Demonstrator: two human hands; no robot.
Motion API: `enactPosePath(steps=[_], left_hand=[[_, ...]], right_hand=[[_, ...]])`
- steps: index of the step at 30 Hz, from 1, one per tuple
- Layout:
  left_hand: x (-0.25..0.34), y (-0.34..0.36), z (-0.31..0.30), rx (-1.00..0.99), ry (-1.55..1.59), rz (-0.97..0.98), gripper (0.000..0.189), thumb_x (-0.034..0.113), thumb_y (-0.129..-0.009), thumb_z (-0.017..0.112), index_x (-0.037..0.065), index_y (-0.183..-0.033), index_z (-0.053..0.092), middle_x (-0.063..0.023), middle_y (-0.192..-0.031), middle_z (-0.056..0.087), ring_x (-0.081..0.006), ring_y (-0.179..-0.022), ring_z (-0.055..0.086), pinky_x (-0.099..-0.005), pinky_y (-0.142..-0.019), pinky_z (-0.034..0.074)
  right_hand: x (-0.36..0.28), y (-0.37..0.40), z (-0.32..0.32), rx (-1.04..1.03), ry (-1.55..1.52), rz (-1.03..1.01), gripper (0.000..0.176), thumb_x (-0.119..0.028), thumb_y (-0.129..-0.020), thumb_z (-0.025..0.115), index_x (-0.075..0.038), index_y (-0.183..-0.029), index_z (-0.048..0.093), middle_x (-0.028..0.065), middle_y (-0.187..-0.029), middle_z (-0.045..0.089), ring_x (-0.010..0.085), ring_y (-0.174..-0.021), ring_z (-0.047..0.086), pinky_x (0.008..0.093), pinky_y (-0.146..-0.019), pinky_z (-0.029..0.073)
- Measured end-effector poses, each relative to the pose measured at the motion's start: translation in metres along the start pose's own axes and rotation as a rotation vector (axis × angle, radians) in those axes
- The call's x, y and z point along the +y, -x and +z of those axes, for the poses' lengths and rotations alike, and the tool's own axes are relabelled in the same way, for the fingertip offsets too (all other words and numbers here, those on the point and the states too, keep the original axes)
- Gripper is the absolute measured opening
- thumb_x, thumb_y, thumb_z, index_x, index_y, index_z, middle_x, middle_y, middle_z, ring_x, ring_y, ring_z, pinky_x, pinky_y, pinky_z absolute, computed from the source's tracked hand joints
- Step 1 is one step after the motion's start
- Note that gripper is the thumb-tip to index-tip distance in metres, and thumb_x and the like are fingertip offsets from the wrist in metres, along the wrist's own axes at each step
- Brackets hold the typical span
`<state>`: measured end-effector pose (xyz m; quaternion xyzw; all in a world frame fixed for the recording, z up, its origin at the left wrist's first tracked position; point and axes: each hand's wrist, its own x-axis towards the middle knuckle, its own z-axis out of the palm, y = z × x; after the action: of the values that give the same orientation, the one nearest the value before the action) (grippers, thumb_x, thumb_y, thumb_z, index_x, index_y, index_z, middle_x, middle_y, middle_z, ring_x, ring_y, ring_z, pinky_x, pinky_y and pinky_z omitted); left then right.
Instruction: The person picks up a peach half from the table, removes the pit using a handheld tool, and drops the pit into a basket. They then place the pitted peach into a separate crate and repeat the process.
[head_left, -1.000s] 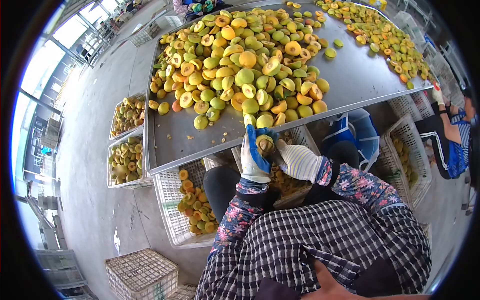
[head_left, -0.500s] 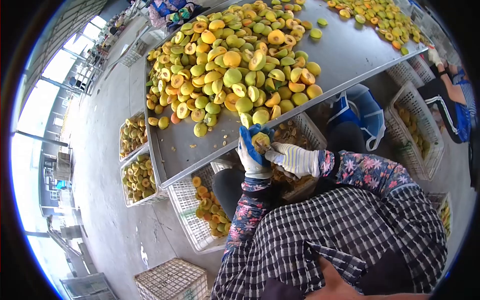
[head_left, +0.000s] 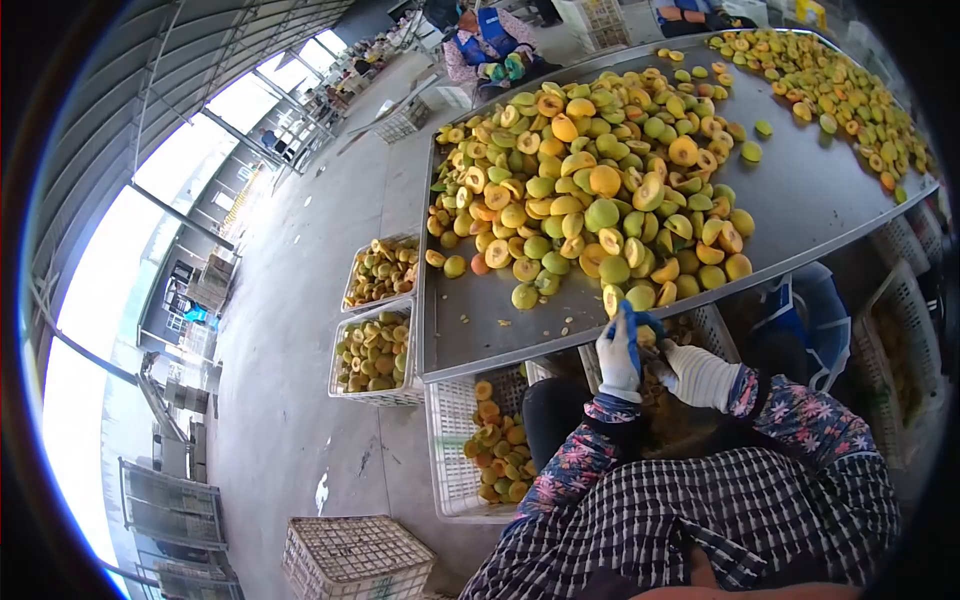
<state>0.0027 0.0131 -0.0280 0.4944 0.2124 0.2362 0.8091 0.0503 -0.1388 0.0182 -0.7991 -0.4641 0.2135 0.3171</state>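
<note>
My left hand [head_left: 620, 362], in a white glove with blue fingers, is raised at the near edge of the metal table [head_left: 480, 350]. Its fingers curl round a peach half [head_left: 647, 337], mostly hidden. Close by on the right, my right hand [head_left: 697, 376] wears a white striped glove. Its fingers are closed near the fruit; whatever they grip is hidden and blurred. Just beyond the left fingertips begins a large pile of halved yellow-green peaches [head_left: 603, 181], several showing their hollow or brown centres.
Below the table's edge stands a white crate [head_left: 452, 462] of peach halves. Two more crates, one nearer [head_left: 408, 375] and one farther [head_left: 350, 270], sit left of the table. An overturned crate [head_left: 355, 555] lies on the floor. Across the table sits a co-worker [head_left: 492, 45] in blue.
The view has swung left and up, so table and hands appear farther right. The peach half, plainly visible before in my left hand, is now mostly covered by fingers. My hands stay close together.
</note>
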Motion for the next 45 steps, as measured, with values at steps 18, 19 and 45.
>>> enactPosePath(steps=[18,19,45], left_hand=[[0.015,-0.015,-0.004,-0.38,-0.142,-0.318,0.041,0.032,-0.099,0.053,-0.005,-0.087,0.066,-0.0118,-0.077,0.068,-0.0194,-0.068,0.066,-0.0299,-0.066,0.053],[0.013,-0.013,-0.002,-0.377,-0.187,-0.256,0.042,0.032,-0.1,0.052,-0.005,-0.087,0.066,-0.0118,-0.076,0.068,-0.0197,-0.067,0.066,-0.0301,-0.065,0.053],[0.058,-0.004,-0.043,0.036,-0.473,0.035,0.024,0.02,-0.098,0.057,-0.002,-0.101,0.066,-0.0065,-0.081,0.069,-0.0119,-0.062,0.061,-0.0246,-0.057,0.05]], right_hand=[[-0.004,0.006,-0.001,-0.322,-0.889,0.432,0.036,-0.045,-0.098,0.051,-0.01,-0.102,0.058,0.0006,-0.063,0.053,0.0138,-0.045,0.048,0.0297,-0.042,0.038],[-0.005,0.007,-0.003,-0.347,-0.965,0.464,0.036,-0.048,-0.097,0.051,-0.013,-0.097,0.058,-0.0027,-0.058,0.047,0.0104,-0.04,0.042,0.026,-0.038,0.032],[0.02,0.042,-0.008,-0.286,-0.474,0.244,0.046,-0.049,-0.096,0.05,-0.006,-0.11,0.058,0.0079,-0.069,0.06,0.0234,-0.061,0.06,0.0331,-0.057,0.048]])
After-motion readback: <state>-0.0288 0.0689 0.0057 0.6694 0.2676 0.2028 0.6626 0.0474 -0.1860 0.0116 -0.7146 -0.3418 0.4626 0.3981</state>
